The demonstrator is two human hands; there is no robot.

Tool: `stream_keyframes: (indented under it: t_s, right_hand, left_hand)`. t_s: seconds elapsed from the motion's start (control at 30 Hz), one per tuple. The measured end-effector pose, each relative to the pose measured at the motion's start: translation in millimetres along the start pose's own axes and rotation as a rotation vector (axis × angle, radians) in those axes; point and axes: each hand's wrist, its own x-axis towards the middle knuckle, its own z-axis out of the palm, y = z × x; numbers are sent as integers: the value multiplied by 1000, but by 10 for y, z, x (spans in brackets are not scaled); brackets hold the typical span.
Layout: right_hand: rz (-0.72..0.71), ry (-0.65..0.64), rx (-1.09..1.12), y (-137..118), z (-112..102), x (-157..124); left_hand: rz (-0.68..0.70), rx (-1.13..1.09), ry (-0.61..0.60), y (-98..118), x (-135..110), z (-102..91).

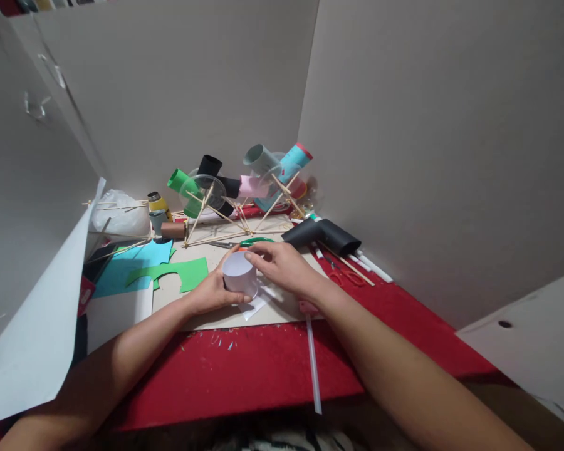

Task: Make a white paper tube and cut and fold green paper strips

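A short white paper cylinder (pixel 240 275) stands over the cardboard sheet (pixel 202 321). My left hand (pixel 216 285) is wrapped round its left and near side, thumb along the lower edge. At the upper right rim, my right hand (pixel 279 266) has its thumb and fingers closed on the paper wall. A white paper scrap (pixel 254 308) lies just below the cylinder. Close to my right wrist is a pink glue gun (pixel 308 307), partly hidden by the arm, with a translucent glue stick (pixel 314 369) extending towards me. Green-handled scissors (pixel 258 240) lie behind my hands.
Behind stands a wooden-stick frame (pixel 197 219) bearing clear discs and coloured paper tubes (pixel 261 160). Black tubes (pixel 338 237) and red-handled scissors (pixel 350 275) lie right. Green foam (pixel 192 274) and a large white sheet (pixel 42 326) are left. Grey panels (pixel 192 81) enclose the red table (pixel 244 382).
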Motion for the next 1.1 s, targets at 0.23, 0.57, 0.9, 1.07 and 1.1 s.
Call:
stream_keyframes:
  t_s: [0.23, 0.57, 0.9, 1.07, 1.1]
  right_hand:
    - [42, -1, -117, -50, 20, -48]
    - [98, 42, -139, -77, -2, -61]
    - [156, 169, 43, 95, -74, -20]
    - [138, 181, 51, 140, -134, -23]
    - [130, 193, 51, 145, -143, -27]
  left_hand:
    - [-6, 131, 49, 3, 31, 42]
    - [10, 231, 97, 12, 91, 136]
    - [-185, 199, -202, 293, 84, -300]
    - [-265, 452, -65, 242, 40, -296]
    - [-275, 483, -33, 227, 37, -259]
